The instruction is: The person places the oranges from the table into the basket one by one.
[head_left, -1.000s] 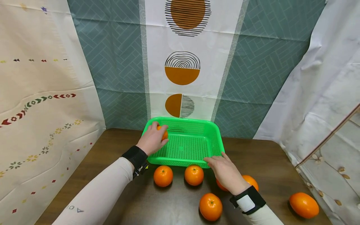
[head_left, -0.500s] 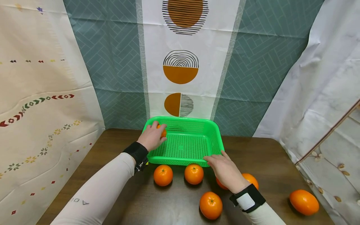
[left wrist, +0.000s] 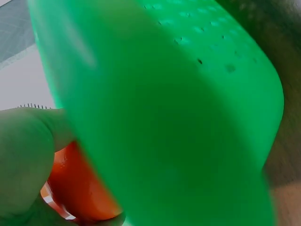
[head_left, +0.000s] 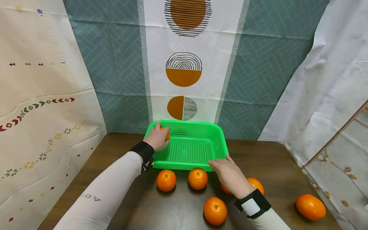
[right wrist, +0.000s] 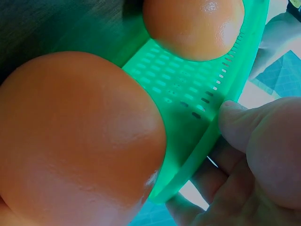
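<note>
A green plastic basket (head_left: 184,166) with perforated walls stands at the back of the table. At its left end, my left hand (head_left: 156,139) reaches over the rim and holds an orange (head_left: 168,135) low inside it. Fingers and thumb lie around that orange (left wrist: 80,183) in the left wrist view, where the basket wall (left wrist: 164,117) hides part of it. My right hand (head_left: 230,175) grips the basket's near right corner. In the right wrist view its thumb (right wrist: 235,122) lies against the rim and the other fingers pass behind the rim.
Two oranges, a left one (head_left: 166,180) and a middle one (head_left: 197,179), sit before the basket. Another orange (head_left: 215,211) lies nearer. Two more are partly hidden by my right hand, one orange (head_left: 255,185) to its right. A longish orange fruit (head_left: 310,207) lies far right. Cloth (head_left: 123,80) hangs behind.
My left forearm has shifted slightly to the right, while the hand stays on the orange in the basket. The right hand keeps its place at the corner. The view has shifted slightly.
</note>
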`<state>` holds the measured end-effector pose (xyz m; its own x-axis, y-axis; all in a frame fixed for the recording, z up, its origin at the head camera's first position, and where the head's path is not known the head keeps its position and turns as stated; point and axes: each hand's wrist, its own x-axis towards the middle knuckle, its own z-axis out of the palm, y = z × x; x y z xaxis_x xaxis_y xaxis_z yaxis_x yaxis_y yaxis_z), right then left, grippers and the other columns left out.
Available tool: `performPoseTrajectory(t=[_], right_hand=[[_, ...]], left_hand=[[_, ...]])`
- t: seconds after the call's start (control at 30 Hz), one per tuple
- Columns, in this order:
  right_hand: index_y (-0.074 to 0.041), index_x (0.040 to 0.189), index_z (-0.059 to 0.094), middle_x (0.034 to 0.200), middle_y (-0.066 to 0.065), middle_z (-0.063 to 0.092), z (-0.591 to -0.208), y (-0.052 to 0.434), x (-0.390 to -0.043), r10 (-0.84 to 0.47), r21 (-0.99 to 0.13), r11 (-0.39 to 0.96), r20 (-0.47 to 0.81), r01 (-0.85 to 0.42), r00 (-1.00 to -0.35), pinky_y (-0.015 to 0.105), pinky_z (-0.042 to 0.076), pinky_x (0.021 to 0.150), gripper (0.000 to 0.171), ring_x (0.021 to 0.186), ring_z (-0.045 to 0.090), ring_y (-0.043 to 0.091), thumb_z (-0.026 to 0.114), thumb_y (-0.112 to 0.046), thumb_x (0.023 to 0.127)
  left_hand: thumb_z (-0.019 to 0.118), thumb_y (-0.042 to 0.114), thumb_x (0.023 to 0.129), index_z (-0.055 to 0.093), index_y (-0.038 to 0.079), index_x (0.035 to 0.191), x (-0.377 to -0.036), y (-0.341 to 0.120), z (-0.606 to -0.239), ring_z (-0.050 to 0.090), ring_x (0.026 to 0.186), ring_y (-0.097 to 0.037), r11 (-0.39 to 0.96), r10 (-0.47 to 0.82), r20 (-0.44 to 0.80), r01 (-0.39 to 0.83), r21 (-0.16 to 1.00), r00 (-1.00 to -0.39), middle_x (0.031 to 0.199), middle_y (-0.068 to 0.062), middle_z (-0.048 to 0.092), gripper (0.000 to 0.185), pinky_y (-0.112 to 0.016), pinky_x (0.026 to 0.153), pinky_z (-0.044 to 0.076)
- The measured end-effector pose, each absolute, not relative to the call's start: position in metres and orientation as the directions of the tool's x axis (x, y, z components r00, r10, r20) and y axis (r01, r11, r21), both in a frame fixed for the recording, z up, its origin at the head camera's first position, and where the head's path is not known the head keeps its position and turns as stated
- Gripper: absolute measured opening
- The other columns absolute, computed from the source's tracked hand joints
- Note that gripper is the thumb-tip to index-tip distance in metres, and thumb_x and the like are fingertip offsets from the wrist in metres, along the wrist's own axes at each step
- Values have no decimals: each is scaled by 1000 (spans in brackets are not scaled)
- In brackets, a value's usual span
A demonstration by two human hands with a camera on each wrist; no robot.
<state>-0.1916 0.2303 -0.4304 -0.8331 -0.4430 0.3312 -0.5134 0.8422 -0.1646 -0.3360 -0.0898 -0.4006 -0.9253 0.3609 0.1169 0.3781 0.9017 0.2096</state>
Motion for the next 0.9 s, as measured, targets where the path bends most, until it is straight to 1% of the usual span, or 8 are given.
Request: performPoseTrajectory(t=[0.1,0.23,0.43,0.53,0.67,0.77,0.9], right_hand=[[-8,130,77,111,4,79,-430,230,-192,-446,-163,841,332,-517,-831,67,40,121,27,112,74,26,76,-2,103],[-8,130,78,111,3,79,-430,229,-193,-448,-160,838,342,-521,-826,67,40,121,27,112,74,26,76,-2,103],[-8,129,77,109,2,80,-429,229,-191,-441,-173,839,339,-516,-831,67,39,121,27,111,75,26,76,-1,103],[-7,129,77,109,2,80,-429,229,-190,-438,-177,840,338,-513,-833,67,39,122,27,111,74,26,75,-1,104],[-8,130,78,111,3,80,-430,229,-190,-437,-178,840,338,-513,-834,68,39,121,27,112,74,26,76,-2,103],[-8,130,78,112,3,80,-432,230,-191,-436,-179,842,332,-510,-836,67,39,122,28,113,74,26,76,-2,103],[-8,131,77,111,3,80,-432,229,-192,-435,-184,843,322,-506,-841,67,38,122,28,112,74,25,76,-2,104]], left_hand=[[76,19,106,52,6,159,-342,-90,-404,57,108,-49,908,345,107,361,214,-932,144,-37,40,60,-53,89,58],[79,21,105,52,7,159,-348,-90,-409,58,111,-50,916,337,104,351,196,-936,143,-38,41,63,-54,88,60],[80,24,105,52,6,160,-341,-86,-402,58,122,-55,928,337,62,343,147,-939,146,-38,46,64,-57,95,59],[80,25,105,53,6,159,-336,-85,-396,57,125,-55,931,341,54,345,124,-939,147,-37,49,63,-57,97,58],[81,25,105,55,6,158,-332,-84,-393,58,127,-55,931,345,49,348,107,-937,147,-35,52,63,-57,98,58],[81,25,105,55,6,159,-332,-84,-394,58,127,-55,933,341,41,344,106,-939,149,-36,49,63,-57,96,59],[80,24,105,53,8,161,-337,-84,-402,58,126,-55,938,325,22,325,123,-946,153,-38,42,65,-56,93,60]])
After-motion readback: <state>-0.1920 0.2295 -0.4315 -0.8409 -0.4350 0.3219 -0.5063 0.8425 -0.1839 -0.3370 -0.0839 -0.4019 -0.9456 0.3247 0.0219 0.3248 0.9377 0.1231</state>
